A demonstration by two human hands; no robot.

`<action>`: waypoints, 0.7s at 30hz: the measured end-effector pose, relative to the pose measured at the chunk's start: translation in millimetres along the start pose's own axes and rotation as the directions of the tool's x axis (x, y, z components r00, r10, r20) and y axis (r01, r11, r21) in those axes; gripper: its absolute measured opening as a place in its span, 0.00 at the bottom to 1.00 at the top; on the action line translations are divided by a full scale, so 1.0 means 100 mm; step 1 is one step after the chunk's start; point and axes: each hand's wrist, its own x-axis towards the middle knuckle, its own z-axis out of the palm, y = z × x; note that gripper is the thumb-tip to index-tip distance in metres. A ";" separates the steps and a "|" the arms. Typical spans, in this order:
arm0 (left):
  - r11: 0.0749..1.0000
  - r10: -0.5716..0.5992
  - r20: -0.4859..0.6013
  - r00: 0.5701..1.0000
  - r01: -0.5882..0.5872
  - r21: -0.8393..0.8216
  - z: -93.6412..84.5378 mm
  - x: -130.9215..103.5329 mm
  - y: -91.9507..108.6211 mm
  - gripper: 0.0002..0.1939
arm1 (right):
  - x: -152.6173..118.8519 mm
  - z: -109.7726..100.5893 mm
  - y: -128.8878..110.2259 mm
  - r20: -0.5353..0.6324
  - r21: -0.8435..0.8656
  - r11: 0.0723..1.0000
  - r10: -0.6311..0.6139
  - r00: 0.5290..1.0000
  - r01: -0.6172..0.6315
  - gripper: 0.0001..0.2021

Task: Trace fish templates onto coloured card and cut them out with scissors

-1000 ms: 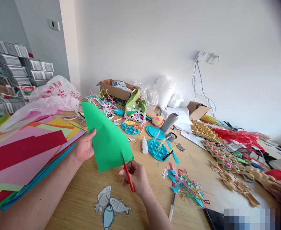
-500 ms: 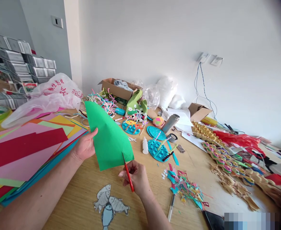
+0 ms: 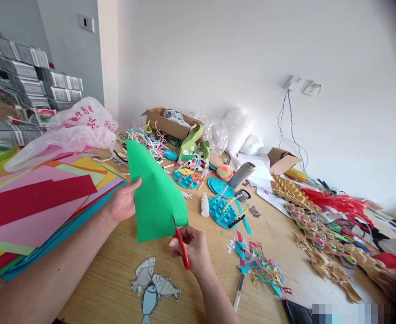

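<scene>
A green sheet of paper (image 3: 155, 193), curved along its upper right side, is held up over the table by my left hand (image 3: 123, 200), which pinches its left edge. My right hand (image 3: 193, 249) grips red-handled scissors (image 3: 183, 252). Their blades meet the paper near its lower right corner, with a slit running up from the bottom edge. Below the sheet, paper fish cutouts (image 3: 155, 288) lie on the wooden table (image 3: 106, 274); one is pale blue, the others grey-white with drawn scales.
Stacked coloured paper (image 3: 42, 198) covers the left side. Colourful scraps (image 3: 260, 265), a pen (image 3: 238, 292) and a dark phone (image 3: 295, 311) lie to the right. A white glue bottle (image 3: 204, 205), blue crafts (image 3: 222, 211) and a metal flask (image 3: 241, 174) stand or lie beyond the hands.
The scissors' handles have turned a little and look more spread. The green sheet has tilted slightly, and the whole view has shifted a bit.
</scene>
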 end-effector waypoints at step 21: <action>0.999 -0.029 -0.034 0.999 0.030 0.016 0.06 -0.01 -0.08 0.24 | -0.02 0.06 -0.01 -0.148 0.007 1.000 0.009 0.989 -0.009 0.23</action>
